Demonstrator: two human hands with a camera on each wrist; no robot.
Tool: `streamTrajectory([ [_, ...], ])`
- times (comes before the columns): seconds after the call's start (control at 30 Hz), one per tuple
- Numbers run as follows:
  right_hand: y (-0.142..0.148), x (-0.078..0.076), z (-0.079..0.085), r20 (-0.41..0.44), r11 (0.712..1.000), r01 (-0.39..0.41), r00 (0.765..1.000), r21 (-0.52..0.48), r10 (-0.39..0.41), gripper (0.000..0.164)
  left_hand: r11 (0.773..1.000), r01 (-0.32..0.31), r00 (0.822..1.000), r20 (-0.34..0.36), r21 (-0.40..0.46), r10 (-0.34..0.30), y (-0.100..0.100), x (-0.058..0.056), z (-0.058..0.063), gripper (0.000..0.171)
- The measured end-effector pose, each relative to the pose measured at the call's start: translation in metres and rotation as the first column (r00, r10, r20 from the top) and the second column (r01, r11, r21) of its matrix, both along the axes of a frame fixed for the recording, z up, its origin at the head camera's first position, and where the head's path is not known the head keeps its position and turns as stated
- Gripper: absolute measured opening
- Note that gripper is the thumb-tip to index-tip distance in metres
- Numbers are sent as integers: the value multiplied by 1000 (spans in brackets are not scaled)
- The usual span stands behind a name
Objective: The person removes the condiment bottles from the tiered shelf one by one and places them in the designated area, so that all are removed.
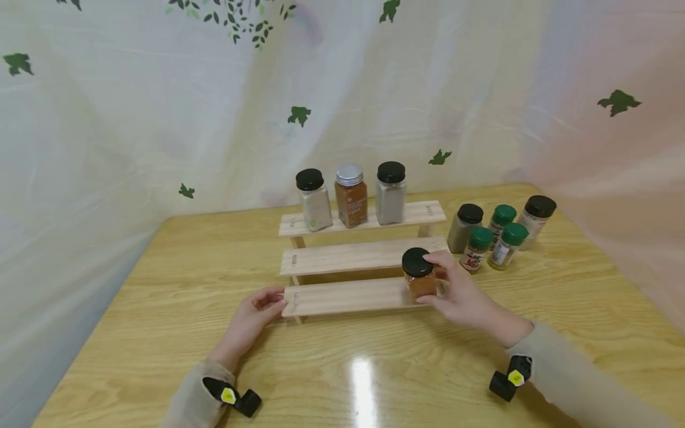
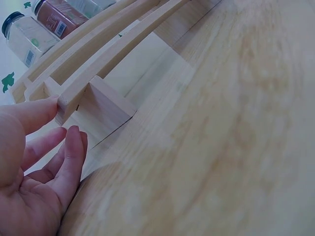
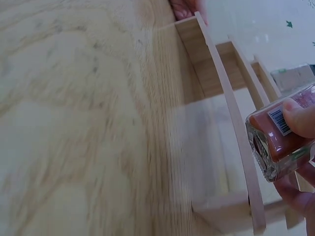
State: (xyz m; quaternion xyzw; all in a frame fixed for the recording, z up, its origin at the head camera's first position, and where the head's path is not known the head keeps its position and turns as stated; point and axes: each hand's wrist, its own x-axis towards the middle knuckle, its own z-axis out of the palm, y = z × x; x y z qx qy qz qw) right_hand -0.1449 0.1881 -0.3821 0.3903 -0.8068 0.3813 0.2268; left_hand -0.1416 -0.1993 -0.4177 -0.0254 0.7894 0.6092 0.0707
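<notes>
As the head view shows, your right hand [image 1: 462, 294] pinches the black-lidded jar [image 1: 420, 285] at the lowest shelf's [image 1: 342, 298] right end. The left wrist view has your left hand [image 2: 34, 184] touching that shelf, fingers loosely apart. By the right wrist view, rigid, glassy walls [image 3: 268, 132] look slippery, breakable and fairly weighty: grip opposite sides, below the lid [image 1: 417, 261].

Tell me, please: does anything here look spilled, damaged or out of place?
Nothing stands out. No spill or damage shows; the wooden rack stands upright, three jars stand on its top shelf, and five more stand beside it. The right grip holds another jar at the bottom shelf.
</notes>
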Motion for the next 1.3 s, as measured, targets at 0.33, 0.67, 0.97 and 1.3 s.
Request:
streamTrajectory([
  [0.33, 39, 8, -3, 35, 998, 16, 999, -64, -14, 70, 1000, 0, 1000, 10, 3, 0, -5, 4, 1, 42],
  [0.67, 79, 15, -3, 78, 987, 150, 986, -56, -145, 79, 1000, 6, 1000, -10, -31, -6, -4, 3, -1, 42],
  [0.97, 111, 22, -10, 85, 967, 251, 965, -48, -247, 82, 1000, 4, 1000, -1, -17, -4, -1, 1, -2, 40],
  [1.3, 145, 24, -9, 123, 932, 362, 925, 6, -360, 82, 1000, 1, 1000, -2, -26, -1, -1, 0, 0, 40],
])
